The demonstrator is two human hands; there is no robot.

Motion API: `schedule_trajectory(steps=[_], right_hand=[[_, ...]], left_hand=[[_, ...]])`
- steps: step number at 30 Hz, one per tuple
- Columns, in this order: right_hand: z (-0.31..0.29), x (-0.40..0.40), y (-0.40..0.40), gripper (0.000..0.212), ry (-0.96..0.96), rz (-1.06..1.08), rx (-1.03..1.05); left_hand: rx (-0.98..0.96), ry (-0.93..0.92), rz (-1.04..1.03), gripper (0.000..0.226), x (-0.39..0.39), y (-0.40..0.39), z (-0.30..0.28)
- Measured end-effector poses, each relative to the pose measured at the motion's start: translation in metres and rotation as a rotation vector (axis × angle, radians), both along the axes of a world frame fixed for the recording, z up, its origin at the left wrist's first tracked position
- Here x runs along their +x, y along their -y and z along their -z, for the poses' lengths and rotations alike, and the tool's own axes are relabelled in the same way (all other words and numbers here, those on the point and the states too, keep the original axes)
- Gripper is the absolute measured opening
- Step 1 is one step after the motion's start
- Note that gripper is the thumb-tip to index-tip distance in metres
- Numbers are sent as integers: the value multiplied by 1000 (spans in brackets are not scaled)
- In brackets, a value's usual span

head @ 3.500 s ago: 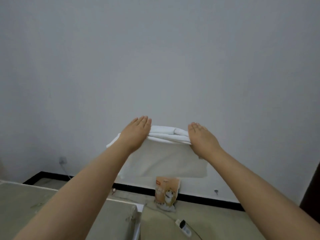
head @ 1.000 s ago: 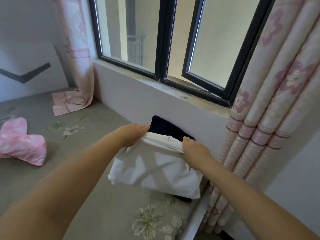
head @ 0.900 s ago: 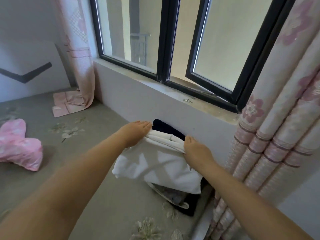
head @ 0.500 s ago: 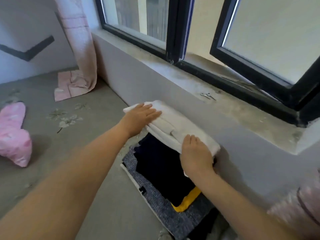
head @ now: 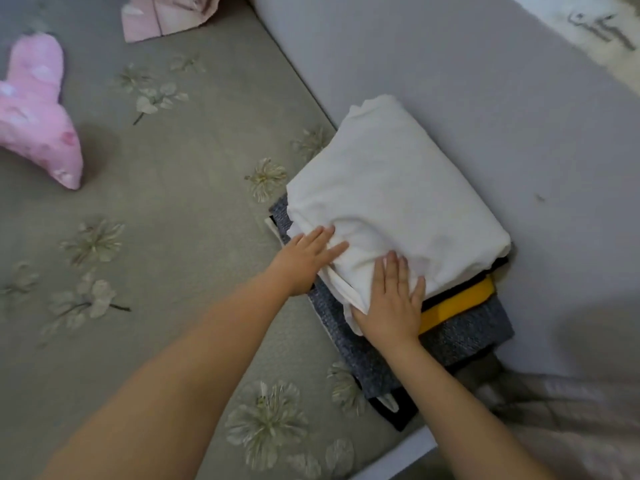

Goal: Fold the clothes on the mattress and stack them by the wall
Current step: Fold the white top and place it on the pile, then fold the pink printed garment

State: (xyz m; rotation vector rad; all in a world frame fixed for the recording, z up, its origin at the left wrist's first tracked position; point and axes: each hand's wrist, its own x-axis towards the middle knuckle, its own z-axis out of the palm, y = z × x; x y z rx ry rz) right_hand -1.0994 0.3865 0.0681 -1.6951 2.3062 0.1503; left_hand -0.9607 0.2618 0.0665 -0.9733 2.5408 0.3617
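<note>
— Resting on top of the stack, the folded white garment point(head: 391, 199) sits right against the wall point(head: 450, 81), over a dark piece, a yellow one point(head: 457, 303) and a grey knit point(head: 464, 336) at the bottom.

— How will it handle?

— Soft and light, by the look of it; it sags over the stack's edges and creases under the fingers. A loose white flap trails from its near edge, so the sensible hold is under the folded near edge, both sides at once, to keep the folds together.

— And the hands?

— The left hand point(head: 304, 261) lies flat on the garment's near-left corner, fingers straight and slightly spread. The right hand point(head: 391, 303) presses palm-down on the near edge, fingers straight. Neither grip closes round anything. Both forearms reach in from the mattress point(head: 156, 202) side.
</note>
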Motion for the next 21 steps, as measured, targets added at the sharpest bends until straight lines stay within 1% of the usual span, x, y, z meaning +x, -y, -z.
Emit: schedule_trajectory(steps=[4, 6, 9, 11, 14, 18, 21], right_hand=[[-12, 19, 0, 87, -37, -52, -23], [-21, 39, 2, 80, -22, -147, -58], [-33, 86, 17, 68, 49, -317, -151], [-40, 128, 30, 64, 65, -446, -142], [-52, 202, 46, 55, 119, -624, -242], [-60, 310, 55, 55, 158, -752, -236], [-64, 386, 49, 55, 153, -802, -258]], left_hand=[[-98, -71, -125, 62, 28, -18, -6], [-111, -59, -238, 56, 59, -32, -11], [-130, -33, -407, 51, 127, -51, -26], [-164, -7, -519, 50, 183, -65, -37], [-254, 23, -693, 49, 271, -88, -55], [-340, 57, -895, 49, 382, -117, -72], [-369, 53, -981, 48, 456, -140, -78]])
